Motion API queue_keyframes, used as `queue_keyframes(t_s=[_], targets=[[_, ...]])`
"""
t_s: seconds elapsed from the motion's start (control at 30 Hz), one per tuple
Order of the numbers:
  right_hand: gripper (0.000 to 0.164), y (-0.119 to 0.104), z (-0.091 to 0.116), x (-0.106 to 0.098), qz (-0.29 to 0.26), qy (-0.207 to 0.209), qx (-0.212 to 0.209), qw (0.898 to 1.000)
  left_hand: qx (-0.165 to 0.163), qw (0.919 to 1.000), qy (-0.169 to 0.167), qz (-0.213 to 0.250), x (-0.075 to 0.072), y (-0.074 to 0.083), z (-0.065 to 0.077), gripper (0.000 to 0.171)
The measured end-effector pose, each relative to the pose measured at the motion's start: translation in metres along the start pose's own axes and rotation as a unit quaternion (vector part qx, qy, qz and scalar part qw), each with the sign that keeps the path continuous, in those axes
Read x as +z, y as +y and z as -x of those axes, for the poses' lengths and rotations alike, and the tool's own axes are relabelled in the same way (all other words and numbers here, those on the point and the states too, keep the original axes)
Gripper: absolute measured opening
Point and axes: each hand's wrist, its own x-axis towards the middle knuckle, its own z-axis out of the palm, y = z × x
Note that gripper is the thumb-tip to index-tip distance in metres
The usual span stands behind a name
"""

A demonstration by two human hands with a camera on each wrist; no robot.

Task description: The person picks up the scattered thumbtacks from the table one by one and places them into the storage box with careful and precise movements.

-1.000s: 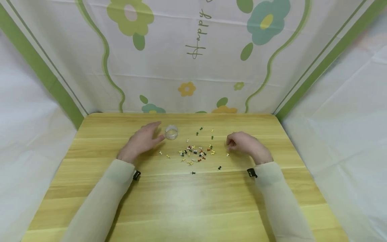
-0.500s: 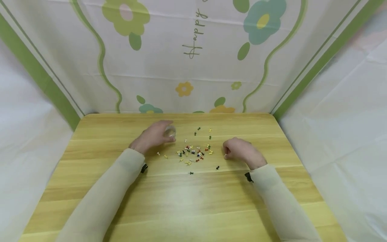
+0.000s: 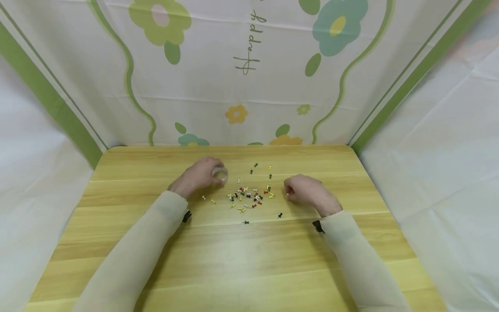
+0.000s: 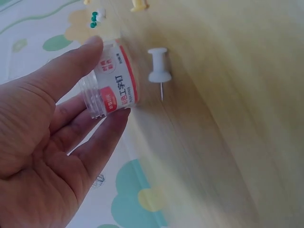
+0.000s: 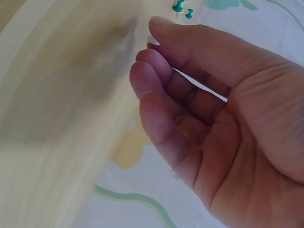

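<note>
My left hand (image 3: 198,175) grips a small clear plastic jar (image 4: 111,80), thumb on one side and fingers on the other. A white and red label with printed characters wraps the jar. Near the jar's base in the left wrist view lies a white push pin (image 4: 159,66), its metal point showing. To the right of the scattered pins, my right hand (image 3: 308,191) pinches a white push pin (image 5: 153,41) between thumb and index finger; most of that pin is hidden. The other fingers of this hand are curled.
Several push pins (image 3: 248,196) in white, yellow, red, green and black lie loosely between the hands. Single dark pins (image 3: 246,222) lie nearer the front, and green ones (image 5: 178,6) farther back. A flowered cloth (image 3: 187,78) hangs behind the wooden table (image 3: 234,268).
My left hand has moved right and closed round the jar, which now leans slightly. The right hand has picked up the white push pin at its fingertips and shifted a little left.
</note>
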Motion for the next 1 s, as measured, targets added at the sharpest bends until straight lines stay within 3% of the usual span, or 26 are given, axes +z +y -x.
queue_keyframes(t_s=[0.2,0.47,0.7,1.0], targets=[[0.012,-0.003,-0.006,-0.001,0.005,0.051,-0.022,0.998,0.001,0.9997,-0.014,0.019,0.002,0.006,0.008,0.054],[0.009,-0.011,-0.018,0.001,-0.033,0.1,-0.059,0.993,-0.005,0.9996,-0.024,0.017,0.007,0.012,0.017,0.059],[0.012,-0.025,-0.033,0.005,-0.054,0.12,-0.061,0.989,0.005,0.9997,-0.015,0.019,0.011,0.009,0.018,0.062],[0.017,-0.062,-0.05,0.004,-0.074,0.127,-0.064,0.987,-0.004,0.9995,-0.016,0.027,0.009,0.015,0.021,0.061]])
